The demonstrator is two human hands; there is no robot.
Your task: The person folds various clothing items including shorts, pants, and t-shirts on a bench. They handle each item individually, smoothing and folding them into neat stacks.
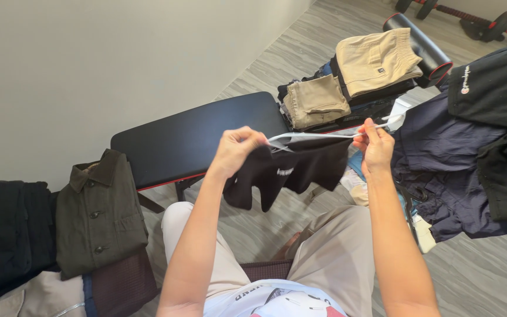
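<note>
Just in front of the black bench (189,138): left hand (235,151) pinched on a black garment (289,170), right hand (377,147) pinched on the white hanger (324,135) inside it. Beyond the bench's far end, folded beige shorts (374,58); left of the bench, an olive shirt (98,214).

Black garment (286,170) on white hanger (318,135)

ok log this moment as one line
left hand: grips black garment | right hand: pinches white plastic hanger | garment draped on hanger | behind: black padded bench
</note>
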